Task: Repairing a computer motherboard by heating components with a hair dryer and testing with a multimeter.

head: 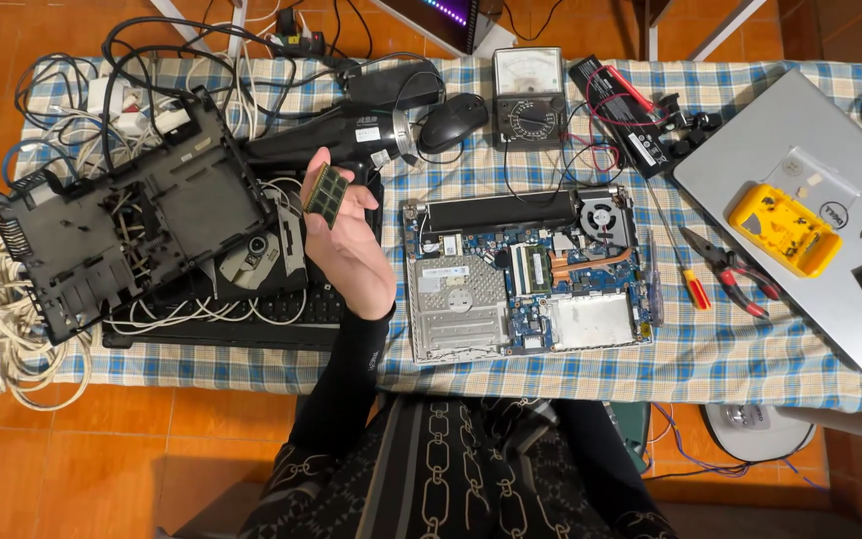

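Note:
My left hand [356, 250] is raised over the table's left middle and holds a small green memory module [326, 196] between thumb and fingers. It hovers above a black keyboard [251, 319] and an optical drive [261, 260]. Just to its right lies an opened laptop base [526, 274] with its blue circuit board, fan and copper heat pipe exposed. A black plastic laptop cover [122, 230] lies to the left. My right hand is out of view.
On the checked tablecloth [710, 359] lie a black blower [351, 125], a mouse [451, 120], an analog meter [529, 98], a battery [621, 110], a screwdriver [685, 274], pliers [735, 274], a closed silver laptop [800, 190] bearing a yellow case [785, 230], and tangled white cables [12, 339].

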